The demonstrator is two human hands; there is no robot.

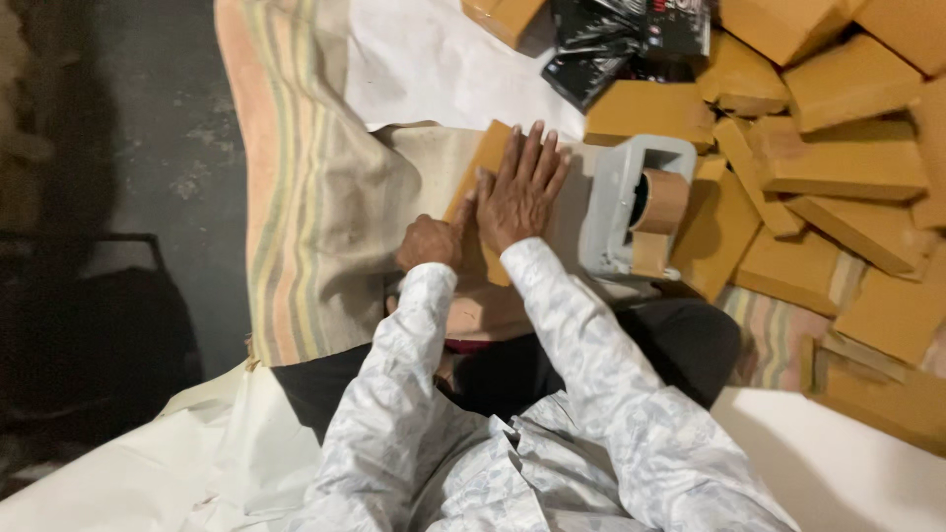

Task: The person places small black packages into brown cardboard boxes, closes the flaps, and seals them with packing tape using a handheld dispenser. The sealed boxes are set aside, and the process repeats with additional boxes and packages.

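A flat brown parcel (490, 150) lies on a pale cloth in front of my lap. My right hand (519, 189) rests flat on top of it, palm down and fingers spread. My left hand (430, 242) is curled closed at the parcel's near left edge, and its fingers grip that edge. Both arms wear white patterned sleeves. Just right of the parcel stands a grey tape dispenser (619, 202) with a roll of brown tape (662, 201), about a hand's width from my right hand.
A pile of several brown parcels (838, 167) fills the right side. Black packets (621, 39) lie at the top centre. A striped cloth (296, 197) covers the floor on the left, with a white sheet (424, 59) beyond it. Dark bare floor (148, 148) lies far left.
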